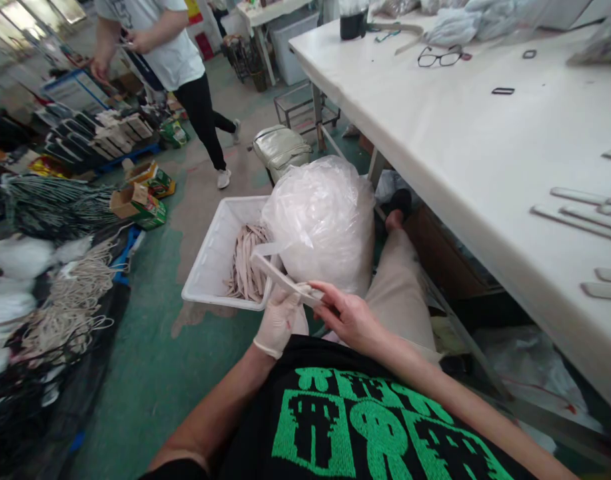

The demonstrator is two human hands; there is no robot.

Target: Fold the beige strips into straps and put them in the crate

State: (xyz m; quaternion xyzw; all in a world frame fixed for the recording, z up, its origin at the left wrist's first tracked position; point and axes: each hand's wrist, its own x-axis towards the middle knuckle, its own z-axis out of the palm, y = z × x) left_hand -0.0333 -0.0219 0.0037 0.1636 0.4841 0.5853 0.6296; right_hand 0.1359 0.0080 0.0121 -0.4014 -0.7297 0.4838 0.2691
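A pale flat strap (279, 275) runs between my two hands, its far end bent over beside the plastic bag. My left hand (281, 319), in a thin whitish glove, is closed around the strap. At the strap's near end, the bare fingers of my right hand (348, 316) pinch it. Just beyond my left hand stands a white plastic bin (205, 280) with a heap of beige strips (248, 260) inside. A large, full clear plastic bag (325, 220) rests against the bin's right side, close to my knees.
On the right, a white table (435, 127) carries glasses (440, 59), a black buckle (502, 91) and several grey strips (580, 217). A person (170, 60) walks at the upper left. Bundled cords (70, 293) and open boxes (140, 203) lie on the left.
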